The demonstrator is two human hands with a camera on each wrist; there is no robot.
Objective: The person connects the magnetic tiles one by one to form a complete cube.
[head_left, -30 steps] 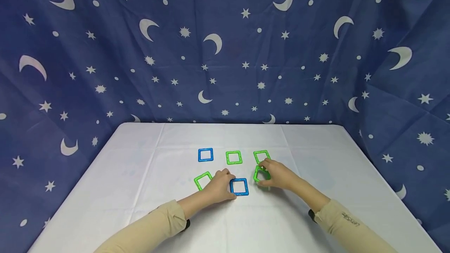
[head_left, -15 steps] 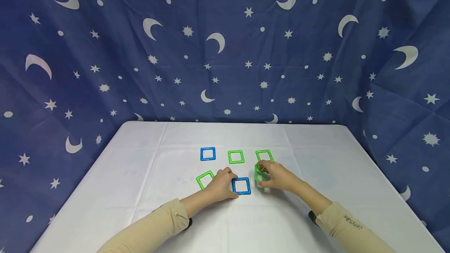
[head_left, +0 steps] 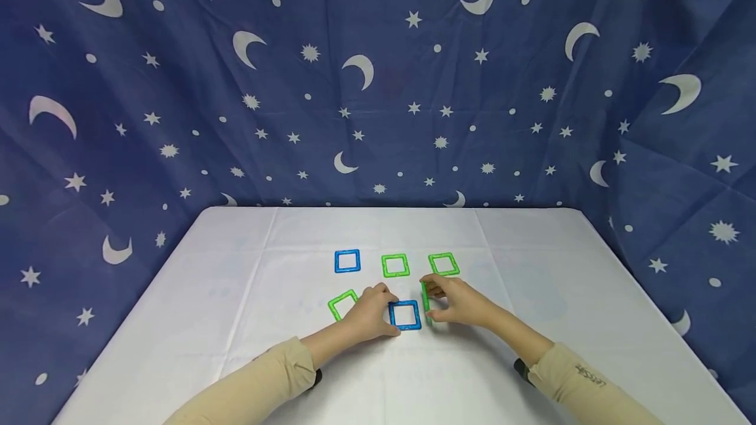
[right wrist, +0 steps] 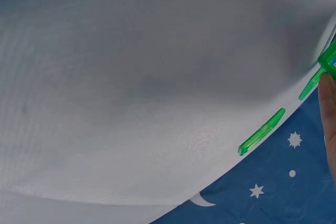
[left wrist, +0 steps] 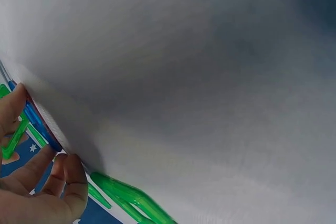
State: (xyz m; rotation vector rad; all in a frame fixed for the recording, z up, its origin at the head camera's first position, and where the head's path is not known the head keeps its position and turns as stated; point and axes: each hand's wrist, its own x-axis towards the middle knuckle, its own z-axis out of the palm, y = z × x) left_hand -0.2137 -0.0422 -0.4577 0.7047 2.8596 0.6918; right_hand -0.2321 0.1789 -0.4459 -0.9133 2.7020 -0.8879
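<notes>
On the white table, my left hand (head_left: 371,315) pinches a blue square magnetic tile (head_left: 407,327) that lies flat, thumb at its near edge and fingers at its far left corner. My right hand (head_left: 463,302) grips a green square magnetic tile (head_left: 426,300) by its far and near edges. That green tile stands on edge just right of the blue one; whether they touch cannot be told. The left wrist view shows fingertips on the blue tile (left wrist: 38,119), seen edge-on. In the right wrist view, one finger (right wrist: 328,108) touches a corner of the green tile (right wrist: 326,60).
Behind the hands lie a blue tile (head_left: 347,271), a green tile (head_left: 396,275) and another green tile (head_left: 444,273) in a row. One more green tile (head_left: 334,310) is partly covered by the left hand. A blue star-patterned curtain (head_left: 378,84) hangs behind the table (head_left: 266,228).
My right hand has turned the green tile from tilted to upright and brought it left, beside the blue tile. My left hand has kept its hold on the blue tile.
</notes>
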